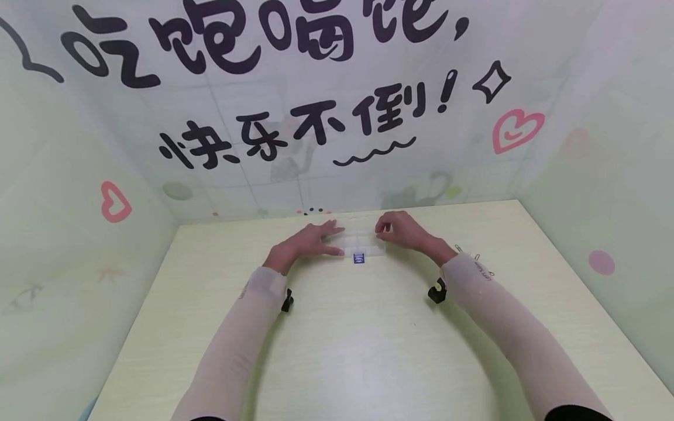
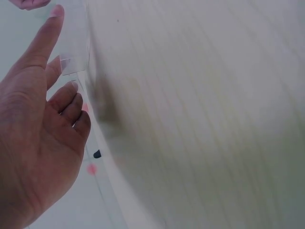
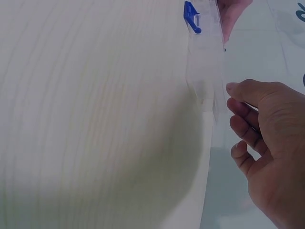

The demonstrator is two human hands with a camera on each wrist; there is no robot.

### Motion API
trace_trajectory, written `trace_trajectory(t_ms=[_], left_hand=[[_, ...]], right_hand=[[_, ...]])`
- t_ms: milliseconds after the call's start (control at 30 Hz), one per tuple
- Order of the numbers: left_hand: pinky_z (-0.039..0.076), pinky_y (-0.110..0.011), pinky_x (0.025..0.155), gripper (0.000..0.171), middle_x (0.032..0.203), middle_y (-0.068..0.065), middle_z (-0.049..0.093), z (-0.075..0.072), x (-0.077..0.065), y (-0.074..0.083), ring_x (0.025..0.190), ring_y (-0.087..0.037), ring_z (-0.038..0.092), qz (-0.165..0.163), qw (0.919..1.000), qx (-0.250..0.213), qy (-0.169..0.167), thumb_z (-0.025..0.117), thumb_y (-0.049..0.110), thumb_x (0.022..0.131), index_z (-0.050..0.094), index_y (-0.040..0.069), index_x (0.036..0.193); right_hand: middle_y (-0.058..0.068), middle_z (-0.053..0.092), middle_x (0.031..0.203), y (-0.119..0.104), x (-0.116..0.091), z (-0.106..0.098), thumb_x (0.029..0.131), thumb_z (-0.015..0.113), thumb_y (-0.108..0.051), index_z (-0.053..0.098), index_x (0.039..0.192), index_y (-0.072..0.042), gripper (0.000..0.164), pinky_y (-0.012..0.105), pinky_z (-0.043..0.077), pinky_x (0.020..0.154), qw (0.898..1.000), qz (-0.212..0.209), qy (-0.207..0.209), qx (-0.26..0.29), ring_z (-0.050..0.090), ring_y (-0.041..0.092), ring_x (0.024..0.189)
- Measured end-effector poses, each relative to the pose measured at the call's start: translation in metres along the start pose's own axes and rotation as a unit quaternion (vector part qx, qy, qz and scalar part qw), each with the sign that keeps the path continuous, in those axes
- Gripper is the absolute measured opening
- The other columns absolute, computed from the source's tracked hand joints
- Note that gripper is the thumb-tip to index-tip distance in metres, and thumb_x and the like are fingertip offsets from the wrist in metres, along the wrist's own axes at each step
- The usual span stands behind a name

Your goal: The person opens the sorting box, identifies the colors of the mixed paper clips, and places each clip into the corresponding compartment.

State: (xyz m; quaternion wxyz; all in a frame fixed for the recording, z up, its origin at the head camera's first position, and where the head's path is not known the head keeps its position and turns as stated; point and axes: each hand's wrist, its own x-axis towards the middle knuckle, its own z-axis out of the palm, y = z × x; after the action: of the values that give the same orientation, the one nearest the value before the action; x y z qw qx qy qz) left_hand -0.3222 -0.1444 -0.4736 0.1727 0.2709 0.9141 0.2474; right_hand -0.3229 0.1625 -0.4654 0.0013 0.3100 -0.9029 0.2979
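Note:
A clear plastic box [image 1: 371, 251] with a blue latch [image 1: 359, 258] on its front lies near the table's back edge, its clear lid raised behind. My left hand [image 1: 310, 240] holds the box's left end, thumb along the front and forefinger behind. In the left wrist view, the remaining fingers of that hand [image 2: 47, 119] bend loosely. Over the right end is my right hand [image 1: 402, 230], its fingers bent. Thumb and forefinger tips of this hand [image 3: 274, 129] come close together beside the clear plastic; I cannot tell whether something small is between them.
Several paper clips [image 1: 477, 257] lie on the table [image 1: 358, 345] by my right wrist. Behind the box rises a pale printed wall [image 1: 284, 175] with large black lettering; more pale walls flank the table on both sides.

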Motion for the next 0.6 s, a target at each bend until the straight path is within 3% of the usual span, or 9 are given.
trace_trajectory(t_ms=[600], left_hand=[[0.016,-0.053,0.132,0.083,0.176,-0.01,0.019,-0.001,0.001,0.0,0.163,-0.033,0.014,-0.004,1.0,-0.007,-0.005,0.078,0.051,0.094,0.044,0.021,0.163]], right_hand=[[0.011,0.076,0.095,0.018,-0.024,-0.031,0.091,0.079,-0.001,0.077,0.098,0.001,0.007,0.048,0.058,0.086,1.0,-0.008,-0.002,-0.016,0.069,0.029,0.091]])
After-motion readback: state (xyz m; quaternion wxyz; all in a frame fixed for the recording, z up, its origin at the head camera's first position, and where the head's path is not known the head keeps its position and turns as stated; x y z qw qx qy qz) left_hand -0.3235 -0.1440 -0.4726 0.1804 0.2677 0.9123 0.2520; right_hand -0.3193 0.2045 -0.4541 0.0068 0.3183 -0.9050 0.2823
